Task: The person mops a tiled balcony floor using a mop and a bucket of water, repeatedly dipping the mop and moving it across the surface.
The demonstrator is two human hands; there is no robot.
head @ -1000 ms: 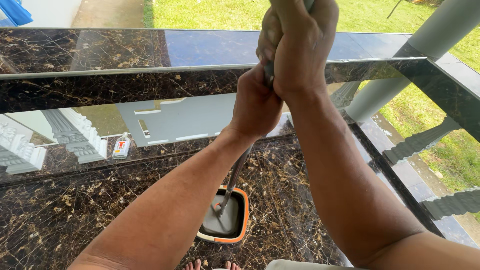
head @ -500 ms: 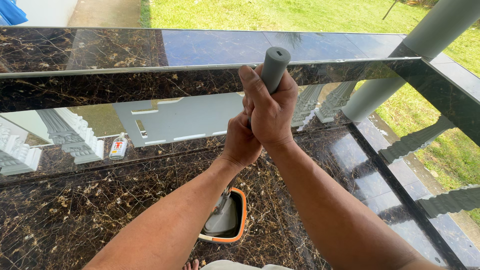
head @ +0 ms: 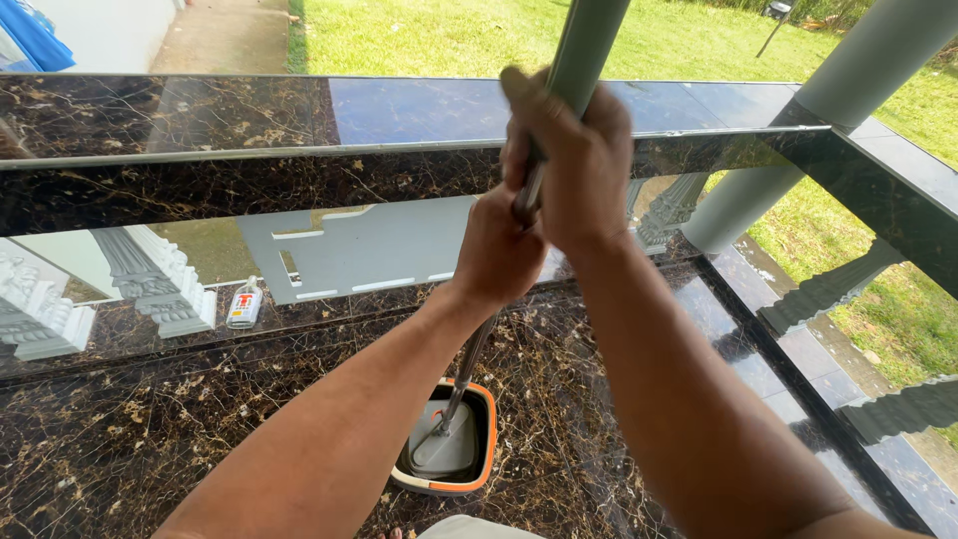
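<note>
Gripping the mop pole (head: 589,50), the right hand (head: 574,160) is clamped above the left hand (head: 499,250), which is also clamped on it. The mop head sits in the bucket (head: 484,439) on the floor (head: 150,419).

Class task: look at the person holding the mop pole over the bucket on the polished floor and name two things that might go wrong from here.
1. Both hands, the left hand and the right hand, grip high on the mop pole, far above the small bucket. Pushing sideways could tip the bucket over.

2. The dark marble floor looks glossy, and toes seem to show at the bottom edge. Any spilled water could make it slippery.
</note>
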